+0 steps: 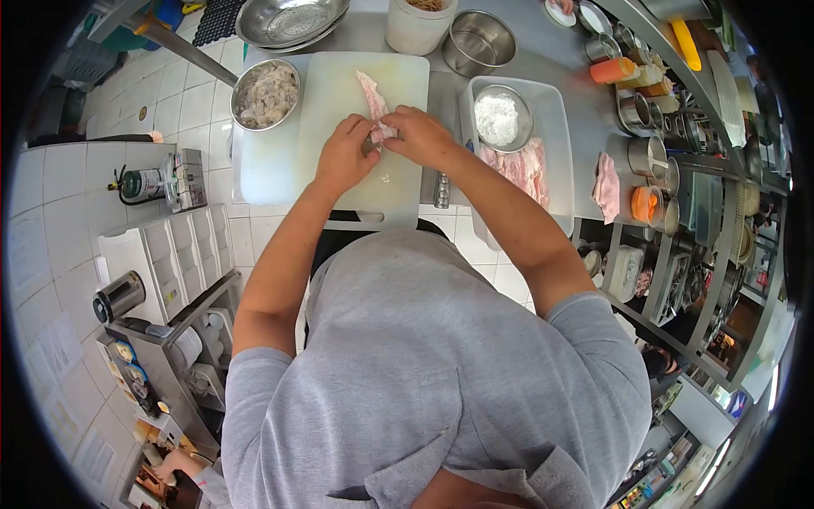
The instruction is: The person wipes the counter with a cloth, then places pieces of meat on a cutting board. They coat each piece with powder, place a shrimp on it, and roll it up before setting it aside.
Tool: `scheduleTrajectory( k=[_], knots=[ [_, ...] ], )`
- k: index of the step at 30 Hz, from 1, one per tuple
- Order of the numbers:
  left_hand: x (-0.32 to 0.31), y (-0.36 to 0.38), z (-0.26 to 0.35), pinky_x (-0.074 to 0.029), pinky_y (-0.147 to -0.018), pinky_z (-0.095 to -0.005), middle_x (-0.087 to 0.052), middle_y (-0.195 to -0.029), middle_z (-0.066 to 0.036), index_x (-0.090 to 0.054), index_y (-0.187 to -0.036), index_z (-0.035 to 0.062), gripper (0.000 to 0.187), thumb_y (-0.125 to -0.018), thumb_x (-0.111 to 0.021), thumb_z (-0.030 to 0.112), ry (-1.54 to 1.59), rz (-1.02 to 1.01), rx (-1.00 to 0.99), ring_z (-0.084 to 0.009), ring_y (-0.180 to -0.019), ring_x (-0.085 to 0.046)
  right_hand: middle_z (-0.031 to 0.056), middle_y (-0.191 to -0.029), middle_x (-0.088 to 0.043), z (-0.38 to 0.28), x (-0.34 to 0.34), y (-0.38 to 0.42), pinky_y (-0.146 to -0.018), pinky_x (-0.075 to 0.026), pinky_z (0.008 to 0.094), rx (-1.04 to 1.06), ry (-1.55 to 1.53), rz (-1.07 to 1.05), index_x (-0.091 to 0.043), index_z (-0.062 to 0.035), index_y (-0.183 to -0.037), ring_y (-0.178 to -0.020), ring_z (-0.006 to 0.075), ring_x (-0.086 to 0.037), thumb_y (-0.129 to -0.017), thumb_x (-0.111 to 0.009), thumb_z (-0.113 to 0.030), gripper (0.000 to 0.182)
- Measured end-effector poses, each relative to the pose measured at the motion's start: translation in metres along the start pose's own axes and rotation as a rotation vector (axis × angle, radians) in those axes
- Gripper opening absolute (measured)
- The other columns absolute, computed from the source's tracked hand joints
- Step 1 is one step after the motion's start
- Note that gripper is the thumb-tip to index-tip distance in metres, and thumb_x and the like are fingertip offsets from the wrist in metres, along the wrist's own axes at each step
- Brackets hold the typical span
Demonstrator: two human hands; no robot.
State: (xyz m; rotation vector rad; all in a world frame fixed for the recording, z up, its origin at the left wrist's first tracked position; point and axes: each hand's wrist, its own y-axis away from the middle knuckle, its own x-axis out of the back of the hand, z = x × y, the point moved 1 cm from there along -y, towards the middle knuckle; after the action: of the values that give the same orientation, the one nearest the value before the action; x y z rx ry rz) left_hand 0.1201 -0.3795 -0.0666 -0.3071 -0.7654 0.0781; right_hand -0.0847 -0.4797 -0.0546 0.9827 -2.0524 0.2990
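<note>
A strip of pale pink meat (370, 92) lies on the white cutting board (331, 76), its near end bunched between my hands. My left hand (346, 153) has its fingers closed on that end from the left. From the right, my right hand (415, 136) pinches the same end. Left of the board stands a metal bowl (236, 103) of greyish, shrimp-like pieces. To the right, a clear plastic tub (555, 110) holds more meat strips (524, 170) and a small bowl of white powder (497, 117).
Behind the board are metal basins (288, 24), a white container (415, 32) and an empty metal pot (479, 42). Another meat piece (606, 187) lies right of the tub, near shelves with pots and bottles. A person's hand (565, 7) shows at the top right.
</note>
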Motion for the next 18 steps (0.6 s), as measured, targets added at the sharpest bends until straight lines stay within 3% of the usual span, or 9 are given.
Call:
scheduleTrajectory(
  k=[4, 6, 9, 13, 15, 16, 18],
  knots=[
    [-0.009, -0.008, -0.01, -0.062, -0.096, -0.0494, -0.074, -0.123, -0.014, -0.076, -0.125, 0.0012, 0.041, -0.086, -0.085, 0.008, -0.005, -0.082, 0.085, -0.0388, -0.115, -0.073, 0.0175, -0.123, -0.078, 0.003, 0.006, -0.016, -0.106, -0.06, 0.0513, 0.007, -0.048, -0.028, -0.082, -0.009, -0.136, -0.12, 0.0403, -0.076, -0.097, -0.084, -0.03, 0.044],
    [-0.005, -0.013, -0.011, -0.062, -0.096, -0.0495, -0.075, -0.118, -0.014, -0.077, -0.123, 0.0008, 0.041, -0.084, -0.086, 0.009, 0.048, -0.142, 0.084, -0.0396, -0.112, -0.074, 0.02, -0.116, -0.081, 0.004, 0.01, -0.023, -0.102, -0.062, 0.0522, -0.091, -0.032, -0.205, -0.082, -0.0064, -0.132, -0.112, 0.0418, -0.079, -0.094, -0.085, -0.032, 0.046],
    [0.001, -0.018, -0.008, -0.062, -0.096, -0.0454, -0.078, -0.112, -0.017, -0.078, -0.124, -0.0039, 0.039, -0.087, -0.084, 0.009, 0.043, -0.293, 0.152, -0.0378, -0.105, -0.077, 0.0216, -0.109, -0.083, 0.003, 0.008, -0.018, -0.097, -0.062, 0.0534, -0.063, -0.093, -0.162, -0.083, -0.0031, -0.124, -0.106, 0.0436, -0.08, -0.092, -0.086, -0.032, 0.043],
    [0.001, -0.04, -0.033, -0.062, -0.091, -0.0459, -0.08, -0.107, -0.019, -0.081, -0.117, -0.0023, 0.035, -0.088, -0.088, 0.015, 0.208, -0.39, 0.31, -0.0373, -0.098, -0.078, 0.0199, -0.115, -0.081, 0.001, 0.007, -0.01, -0.1, -0.062, 0.0534, -0.064, -0.034, -0.141, -0.081, -0.0052, -0.127, -0.112, 0.0422, -0.079, -0.094, -0.084, -0.031, 0.042],
    [-0.008, -0.047, -0.053, -0.062, -0.089, -0.0434, -0.081, -0.102, -0.02, -0.082, -0.116, -0.0035, 0.034, -0.091, -0.087, 0.019, 0.343, -0.46, 0.29, -0.0335, -0.093, -0.078, 0.0169, -0.122, -0.077, -0.009, 0.0, 0.008, -0.103, -0.06, 0.0538, -0.002, 0.083, 0.17, -0.079, -0.0097, -0.131, -0.117, 0.0413, -0.078, -0.096, -0.083, -0.031, 0.042],
    [-0.004, -0.053, -0.055, -0.062, -0.089, -0.0434, -0.081, -0.102, -0.02, -0.082, -0.116, -0.0035, 0.034, -0.091, -0.087, 0.019, 0.344, -0.463, 0.294, -0.0335, -0.093, -0.078, 0.0169, -0.122, -0.077, -0.01, -0.002, 0.008, -0.103, -0.06, 0.0538, -0.004, 0.08, 0.167, -0.079, -0.0097, -0.131, -0.117, 0.0413, -0.078, -0.096, -0.083, -0.031, 0.042],
    [0.003, -0.063, -0.056, -0.06, -0.088, -0.039, -0.082, -0.104, -0.012, -0.081, -0.124, -0.0031, 0.035, -0.095, -0.086, 0.016, 0.407, -0.635, 0.441, -0.0223, -0.093, -0.074, 0.0158, -0.128, -0.072, -0.009, -0.005, 0.006, -0.105, -0.059, 0.0541, -0.033, 0.192, 0.051, -0.077, -0.0144, -0.14, -0.121, 0.0408, -0.076, -0.099, -0.08, -0.032, 0.045]
  ],
)
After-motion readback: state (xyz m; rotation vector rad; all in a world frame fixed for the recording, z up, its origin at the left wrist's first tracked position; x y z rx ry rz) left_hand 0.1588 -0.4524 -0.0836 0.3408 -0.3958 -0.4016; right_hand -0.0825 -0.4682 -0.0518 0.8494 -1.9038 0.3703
